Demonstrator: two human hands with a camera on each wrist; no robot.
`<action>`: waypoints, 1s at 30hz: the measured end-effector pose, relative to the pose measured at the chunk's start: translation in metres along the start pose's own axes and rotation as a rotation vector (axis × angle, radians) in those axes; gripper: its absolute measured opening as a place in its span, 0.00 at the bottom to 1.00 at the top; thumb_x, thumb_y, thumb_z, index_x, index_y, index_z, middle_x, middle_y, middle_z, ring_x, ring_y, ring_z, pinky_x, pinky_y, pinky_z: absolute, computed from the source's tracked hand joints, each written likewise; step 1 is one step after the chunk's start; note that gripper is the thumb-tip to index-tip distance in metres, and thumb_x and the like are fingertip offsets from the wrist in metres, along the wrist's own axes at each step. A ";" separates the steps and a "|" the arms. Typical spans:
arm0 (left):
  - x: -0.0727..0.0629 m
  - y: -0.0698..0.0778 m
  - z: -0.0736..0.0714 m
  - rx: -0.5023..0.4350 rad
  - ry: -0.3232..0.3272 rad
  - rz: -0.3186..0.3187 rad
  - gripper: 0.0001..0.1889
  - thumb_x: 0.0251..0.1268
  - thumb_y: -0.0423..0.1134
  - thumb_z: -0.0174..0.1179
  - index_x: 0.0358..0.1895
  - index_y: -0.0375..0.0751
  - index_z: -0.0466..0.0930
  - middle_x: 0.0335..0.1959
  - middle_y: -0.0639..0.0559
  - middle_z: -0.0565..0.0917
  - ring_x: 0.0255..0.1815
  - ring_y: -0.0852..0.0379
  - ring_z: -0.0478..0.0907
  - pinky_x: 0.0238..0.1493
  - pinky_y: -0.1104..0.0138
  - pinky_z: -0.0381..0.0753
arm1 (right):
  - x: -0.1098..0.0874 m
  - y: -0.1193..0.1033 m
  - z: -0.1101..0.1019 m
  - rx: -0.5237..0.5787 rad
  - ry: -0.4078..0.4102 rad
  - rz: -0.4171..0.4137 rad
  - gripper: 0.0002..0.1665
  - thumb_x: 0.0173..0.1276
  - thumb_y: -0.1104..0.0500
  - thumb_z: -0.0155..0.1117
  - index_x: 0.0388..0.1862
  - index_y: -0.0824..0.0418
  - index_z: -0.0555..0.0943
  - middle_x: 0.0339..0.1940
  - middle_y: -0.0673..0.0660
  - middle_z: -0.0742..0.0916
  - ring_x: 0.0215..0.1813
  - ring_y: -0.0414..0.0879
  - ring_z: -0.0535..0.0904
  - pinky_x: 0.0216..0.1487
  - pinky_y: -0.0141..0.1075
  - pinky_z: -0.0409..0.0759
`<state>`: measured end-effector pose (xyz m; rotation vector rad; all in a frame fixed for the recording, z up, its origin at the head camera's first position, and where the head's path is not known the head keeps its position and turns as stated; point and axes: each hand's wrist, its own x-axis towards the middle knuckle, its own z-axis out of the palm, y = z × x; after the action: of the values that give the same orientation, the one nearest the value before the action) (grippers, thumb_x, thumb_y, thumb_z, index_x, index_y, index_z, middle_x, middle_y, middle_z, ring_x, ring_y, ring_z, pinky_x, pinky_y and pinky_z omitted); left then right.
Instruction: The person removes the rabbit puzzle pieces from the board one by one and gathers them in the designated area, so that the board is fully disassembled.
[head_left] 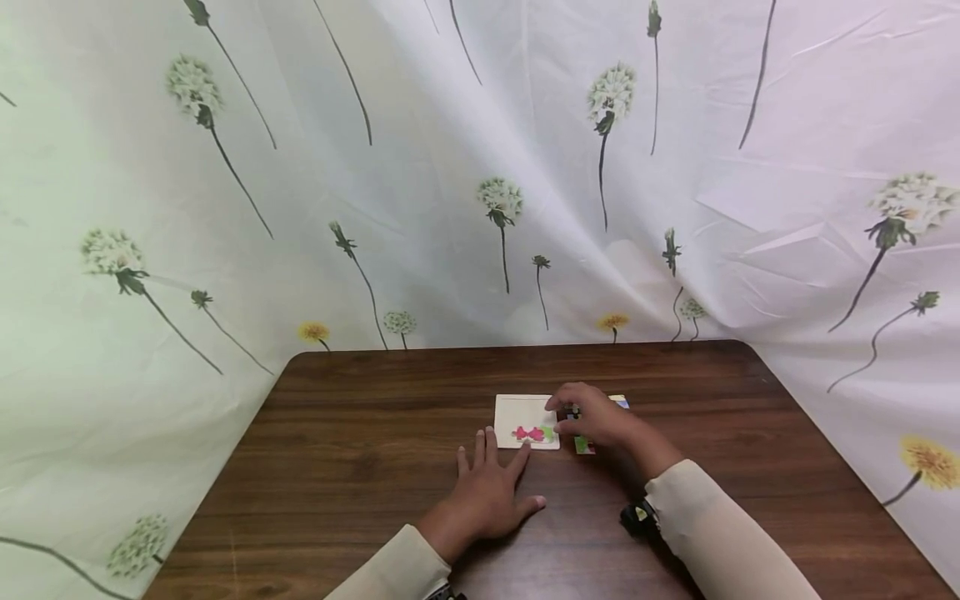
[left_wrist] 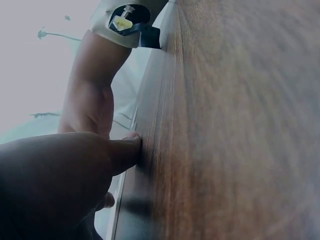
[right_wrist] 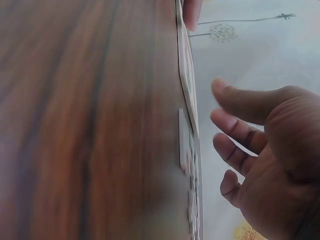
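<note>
A white, square, flat board (head_left: 519, 412) lies on the table with a short row of pink and green pieces (head_left: 535, 433) along its near edge. My left hand (head_left: 486, 492) rests on the table with fingers spread, its fingertips right at the board's near left corner. Over the board's right edge hovers my right hand (head_left: 596, 415), fingers loosely bent. In the right wrist view, thumb and fingers stand apart with nothing between them. Several flat, colourful pieces (head_left: 584, 446) lie right of the board, partly hidden under that hand; their thin edges (right_wrist: 184, 142) show in the right wrist view.
The dark wooden table (head_left: 360, 467) has rounded far corners. A white curtain (head_left: 435, 250) printed with dandelions hangs behind it and along both sides. A dark device (head_left: 637, 518) is strapped at the right wrist.
</note>
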<state>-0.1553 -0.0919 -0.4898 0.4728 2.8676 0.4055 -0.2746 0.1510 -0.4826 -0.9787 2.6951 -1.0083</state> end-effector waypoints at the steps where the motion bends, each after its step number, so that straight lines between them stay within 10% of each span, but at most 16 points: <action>1: 0.000 0.000 0.000 0.006 -0.001 0.002 0.46 0.75 0.74 0.57 0.88 0.58 0.61 0.88 0.20 0.48 0.91 0.23 0.43 0.83 0.25 0.47 | 0.003 -0.001 0.001 -0.001 -0.010 -0.001 0.16 0.74 0.65 0.75 0.59 0.61 0.89 0.54 0.58 0.90 0.56 0.52 0.84 0.59 0.50 0.84; 30: -0.001 0.000 -0.001 0.077 -0.011 0.023 0.45 0.77 0.75 0.54 0.89 0.59 0.60 0.88 0.20 0.50 0.91 0.24 0.45 0.82 0.25 0.51 | 0.052 -0.018 0.007 -0.131 -0.327 -0.083 0.27 0.65 0.74 0.76 0.58 0.50 0.94 0.54 0.52 0.87 0.58 0.46 0.79 0.60 0.42 0.80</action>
<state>-0.1544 -0.0925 -0.4888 0.5200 2.8779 0.2960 -0.3037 0.1053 -0.4705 -1.1719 2.4898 -0.6226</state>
